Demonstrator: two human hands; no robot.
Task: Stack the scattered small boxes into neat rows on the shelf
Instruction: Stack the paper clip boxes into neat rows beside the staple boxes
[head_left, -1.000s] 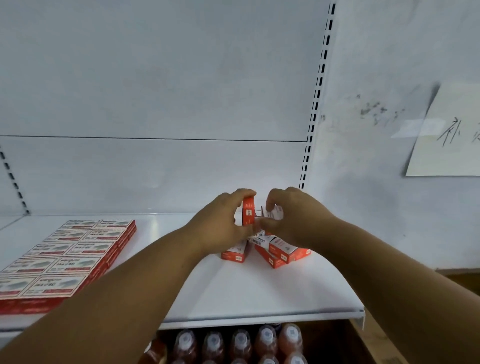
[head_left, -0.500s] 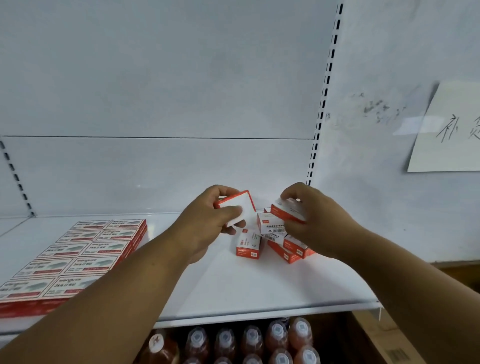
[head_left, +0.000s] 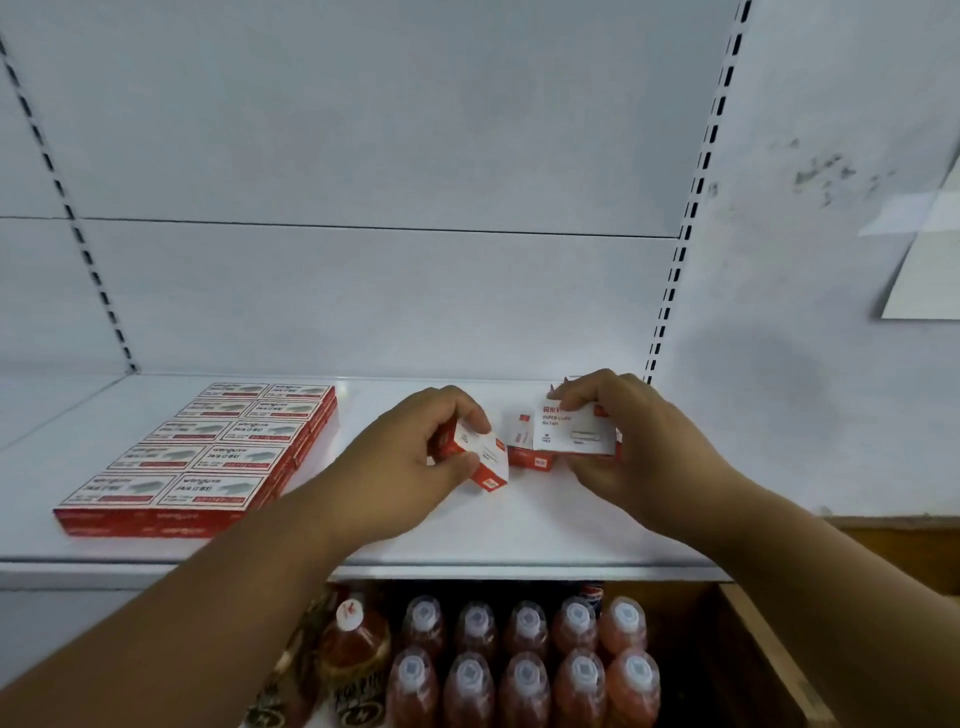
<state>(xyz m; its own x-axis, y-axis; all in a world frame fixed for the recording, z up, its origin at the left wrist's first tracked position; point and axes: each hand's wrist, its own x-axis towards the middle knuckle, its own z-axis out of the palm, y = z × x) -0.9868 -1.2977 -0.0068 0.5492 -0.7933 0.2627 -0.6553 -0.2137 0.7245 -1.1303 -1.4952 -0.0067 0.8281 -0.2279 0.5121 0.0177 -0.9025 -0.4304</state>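
Left hand (head_left: 415, 457): grasps a tilted small box (head_left: 485, 460) above the white shelf (head_left: 519, 530) | right hand (head_left: 634, 447): pinches a second small box (head_left: 571, 434) over loose boxes (head_left: 527, 447) | arranged flat boxes (head_left: 208, 452): left on shelf.

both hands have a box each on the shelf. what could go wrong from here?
1. The left hand pinches its small box tilted on one corner; it could slip or land crooked.
2. The right hand holds a box over the loose boxes; setting it down may knock them further out of line.
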